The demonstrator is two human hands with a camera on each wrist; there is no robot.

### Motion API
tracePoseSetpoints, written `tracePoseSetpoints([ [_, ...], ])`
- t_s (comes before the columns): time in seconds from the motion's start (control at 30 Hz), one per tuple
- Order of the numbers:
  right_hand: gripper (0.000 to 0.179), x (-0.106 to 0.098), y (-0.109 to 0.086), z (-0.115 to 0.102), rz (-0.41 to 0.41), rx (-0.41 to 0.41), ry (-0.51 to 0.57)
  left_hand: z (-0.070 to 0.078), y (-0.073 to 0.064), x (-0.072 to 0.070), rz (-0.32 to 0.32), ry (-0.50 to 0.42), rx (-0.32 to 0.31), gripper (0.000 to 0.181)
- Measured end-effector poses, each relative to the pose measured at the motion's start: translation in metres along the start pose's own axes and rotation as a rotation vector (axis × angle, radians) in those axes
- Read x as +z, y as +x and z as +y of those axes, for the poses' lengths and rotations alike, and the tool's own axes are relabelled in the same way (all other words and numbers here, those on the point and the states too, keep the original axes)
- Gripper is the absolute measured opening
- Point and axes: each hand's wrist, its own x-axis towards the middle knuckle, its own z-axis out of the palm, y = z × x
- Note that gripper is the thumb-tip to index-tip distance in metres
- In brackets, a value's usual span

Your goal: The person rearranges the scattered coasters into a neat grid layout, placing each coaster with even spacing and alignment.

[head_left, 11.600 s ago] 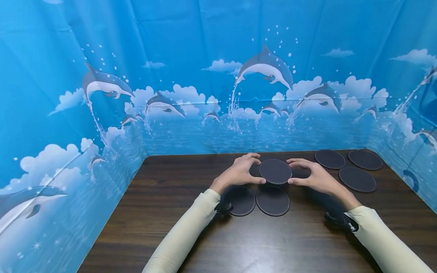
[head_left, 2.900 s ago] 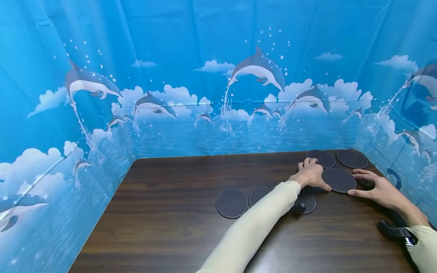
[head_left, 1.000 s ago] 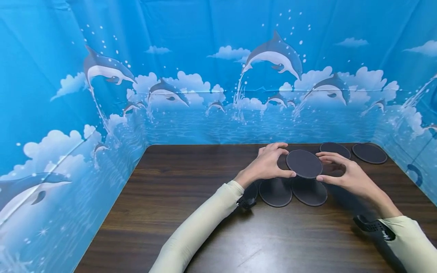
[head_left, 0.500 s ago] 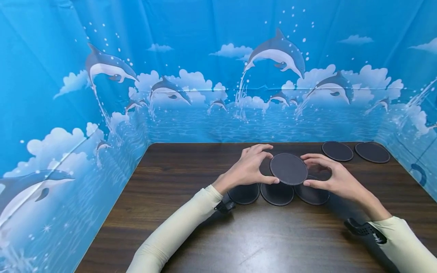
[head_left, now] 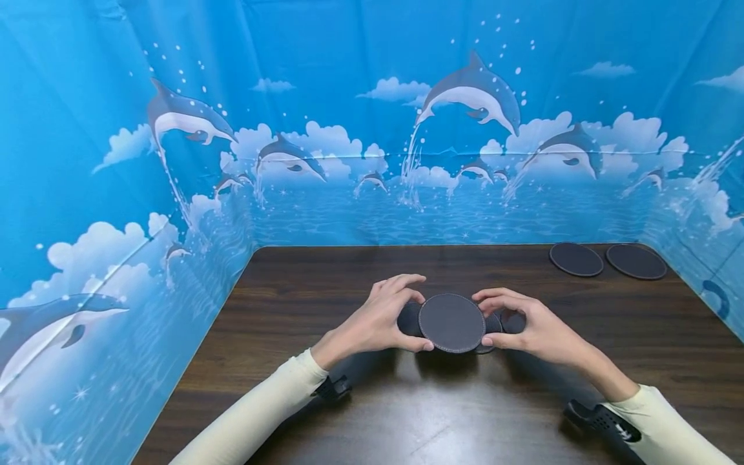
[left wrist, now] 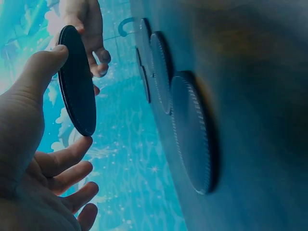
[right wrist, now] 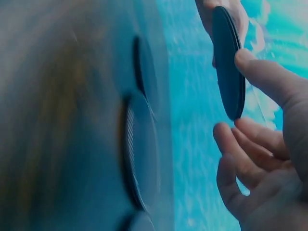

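A round dark coaster [head_left: 451, 323] with a stitched rim is held above the table between both hands. My left hand [head_left: 374, 323] pinches its left edge between thumb and fingers, and my right hand [head_left: 535, 330] pinches the right edge. In the left wrist view the raised coaster [left wrist: 77, 82] stands clear of the tabletop. Beneath it lies a row of three similar coasters, largely hidden in the head view. The left wrist view shows the nearest row coaster [left wrist: 190, 132] flat on the table; the right wrist view shows another row coaster [right wrist: 143, 149].
Two more dark coasters, one [head_left: 576, 259] beside the other [head_left: 636, 261], lie at the table's back right corner. The dark wooden table [head_left: 279, 381] meets a blue dolphin-print curtain [head_left: 349, 129] at the back and sides.
A coaster has been lifted from the back right group, where two now remain. Over the last second both hands have carried it left and nearer the person, over the row.
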Motion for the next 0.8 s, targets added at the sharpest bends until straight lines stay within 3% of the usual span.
tracePoseSetpoints([
  [0.33, 0.046, 0.053, -0.009, -0.017, -0.043, -0.016, -0.042, -0.005, -0.056, 0.0, -0.061, 0.007, 0.058, 0.065],
  [0.5, 0.041, 0.082, -0.02, -0.014, -0.079, -0.006, -0.083, -0.007, -0.068, 0.003, -0.107, 0.012, 0.086, 0.068],
  [0.6, 0.038, 0.096, -0.023, -0.013, -0.108, 0.003, -0.046, -0.008, -0.072, 0.004, -0.134, 0.005, 0.098, 0.065],
  [0.8, 0.035, 0.105, -0.02, -0.014, -0.088, -0.051, -0.08, -0.01, -0.073, 0.005, -0.184, 0.083, 0.102, 0.063],
])
